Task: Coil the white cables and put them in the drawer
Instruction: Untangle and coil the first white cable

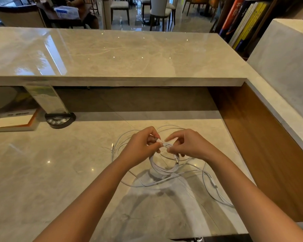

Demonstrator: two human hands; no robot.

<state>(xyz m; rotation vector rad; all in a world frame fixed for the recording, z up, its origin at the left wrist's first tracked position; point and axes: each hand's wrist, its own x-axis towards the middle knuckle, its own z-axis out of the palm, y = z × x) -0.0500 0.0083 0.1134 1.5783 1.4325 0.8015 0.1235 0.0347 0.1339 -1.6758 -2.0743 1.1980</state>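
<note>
A white cable wound into a small coil hangs just above the marble desk, held at its top by both hands. My left hand pinches the coil's top from the left. My right hand pinches it from the right, beside a white strap or plug end between the fingertips. Loose white cables lie spread on the desk under and around the coil, one plug end lying to the left. No drawer is visible.
A raised marble counter runs along the back, a wooden side panel stands on the right. At the left are a black round device, a clear stand and a book. Books fill a shelf at the far right.
</note>
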